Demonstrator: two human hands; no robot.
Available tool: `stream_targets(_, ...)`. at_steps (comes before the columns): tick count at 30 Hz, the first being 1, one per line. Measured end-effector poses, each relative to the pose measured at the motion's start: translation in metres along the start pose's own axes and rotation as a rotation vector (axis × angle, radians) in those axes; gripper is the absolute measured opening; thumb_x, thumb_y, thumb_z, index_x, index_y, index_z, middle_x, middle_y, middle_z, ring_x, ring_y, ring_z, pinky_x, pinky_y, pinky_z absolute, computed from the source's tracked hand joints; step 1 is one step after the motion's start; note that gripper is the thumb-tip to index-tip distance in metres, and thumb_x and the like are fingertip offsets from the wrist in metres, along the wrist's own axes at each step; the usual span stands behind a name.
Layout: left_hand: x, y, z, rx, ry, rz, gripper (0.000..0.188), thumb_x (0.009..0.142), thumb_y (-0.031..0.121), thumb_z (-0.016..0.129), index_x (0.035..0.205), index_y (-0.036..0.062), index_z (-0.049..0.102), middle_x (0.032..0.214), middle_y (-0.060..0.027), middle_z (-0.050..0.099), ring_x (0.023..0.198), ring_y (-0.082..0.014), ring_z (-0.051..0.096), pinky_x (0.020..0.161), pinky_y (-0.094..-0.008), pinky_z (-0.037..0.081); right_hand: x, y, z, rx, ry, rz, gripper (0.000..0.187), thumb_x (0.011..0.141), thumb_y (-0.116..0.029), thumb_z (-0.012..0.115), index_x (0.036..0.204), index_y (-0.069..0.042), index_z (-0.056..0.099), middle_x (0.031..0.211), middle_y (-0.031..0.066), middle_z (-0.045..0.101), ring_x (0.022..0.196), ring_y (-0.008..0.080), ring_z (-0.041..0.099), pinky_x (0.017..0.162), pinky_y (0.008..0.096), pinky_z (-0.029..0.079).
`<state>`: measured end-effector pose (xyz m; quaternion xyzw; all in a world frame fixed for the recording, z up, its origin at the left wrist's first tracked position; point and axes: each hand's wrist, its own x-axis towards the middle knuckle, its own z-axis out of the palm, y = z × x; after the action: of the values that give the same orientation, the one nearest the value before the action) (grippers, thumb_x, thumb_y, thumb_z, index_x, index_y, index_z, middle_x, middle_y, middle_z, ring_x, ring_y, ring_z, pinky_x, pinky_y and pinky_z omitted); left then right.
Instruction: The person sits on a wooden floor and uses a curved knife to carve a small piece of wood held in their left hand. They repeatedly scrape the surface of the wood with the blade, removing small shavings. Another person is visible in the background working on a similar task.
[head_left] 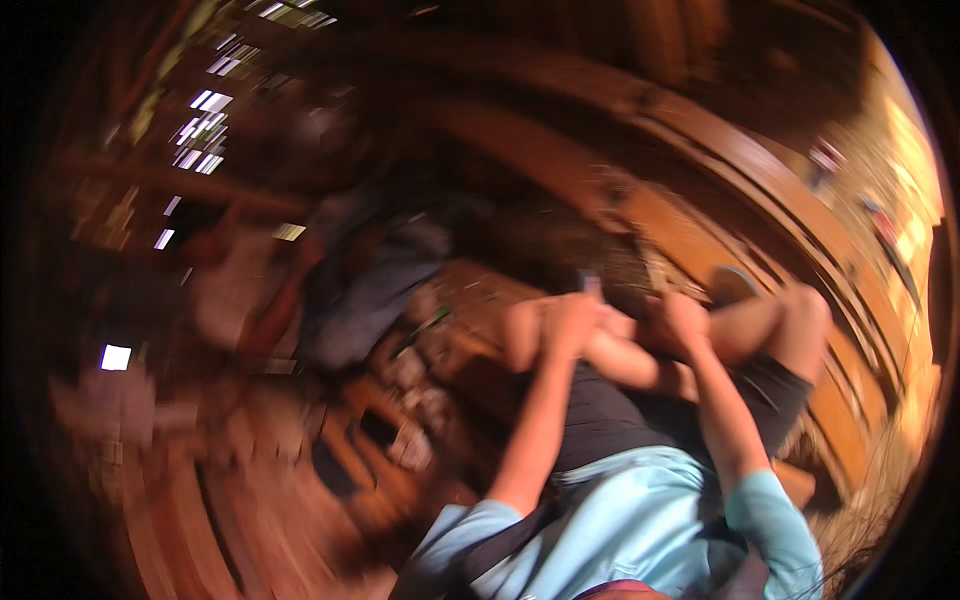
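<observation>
Motion smears the picture. My left hand is closed by my bent knee, and a small blue-grey tip shows just above its fingers. To its right, my right hand is curled closed in front of my other leg. A thin pale brown piece, like a stick or strip, rises from that hand. What kind of thing either hand holds cannot be made out. My bare legs are bent under my hands, below black shorts and a light blue shirt.
Long wooden beams curve past my right side. At left sits another person in dark trousers. Between us, a wooden surface bears crumpled pale scraps and a flat dark object. Wooden planks run along the lower left.
</observation>
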<state>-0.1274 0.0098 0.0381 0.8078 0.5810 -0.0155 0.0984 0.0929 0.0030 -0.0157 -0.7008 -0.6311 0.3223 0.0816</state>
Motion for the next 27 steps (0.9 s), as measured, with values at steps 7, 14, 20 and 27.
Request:
stream_targets(7,-0.009,0.025,-0.014,0.042,0.005,-0.173,0.032,0.085,0.037,0.059,0.089,0.0062,0.069,0.084,-0.0143,0.069,0.082,-0.0289,0.067,0.079,-0.0466,0.044,0.012,0.02,0.032,-0.113,0.087,-0.113,0.036,0.089,-0.037,0.054,0.093,-0.002,0.05,0.075,0.0228,0.065,0.071,0.0403,0.064,0.063,0.0502,0.05)
stream_targets(14,-0.005,0.025,-0.02,-0.003,-0.038,-0.21,0.032,0.085,0.036,0.06,0.083,0.006,0.07,0.083,-0.0154,0.069,0.084,-0.03,0.066,0.083,-0.0476,0.044,0.012,0.015,0.027,-0.103,0.058,-0.119,0.036,0.091,-0.037,0.052,0.095,-0.002,0.05,0.079,0.023,0.065,0.076,0.0401,0.065,0.067,0.0493,0.051)
stream_targets(20,-0.006,0.024,-0.027,0.029,-0.041,-0.171,0.03,0.087,0.034,0.057,0.086,0.0063,0.068,0.084,-0.0136,0.069,0.081,-0.0288,0.066,0.079,-0.046,0.046,0.013,0.011,0.026,-0.144,0.059,-0.081,0.035,0.091,-0.037,0.053,0.094,-0.002,0.052,0.079,0.0215,0.066,0.075,0.0392,0.065,0.066,0.0488,0.051)
stream_targets(27,-0.011,0.02,-0.021,-0.008,-0.043,-0.18,0.03,0.086,0.035,0.058,0.085,0.007,0.069,0.085,-0.0137,0.069,0.084,-0.0286,0.066,0.08,-0.0456,0.044,0.01,0.01,0.031,-0.145,0.09,-0.113,0.035,0.09,-0.037,0.054,0.092,-0.003,0.051,0.076,0.0223,0.065,0.072,0.0396,0.064,0.064,0.0494,0.051)
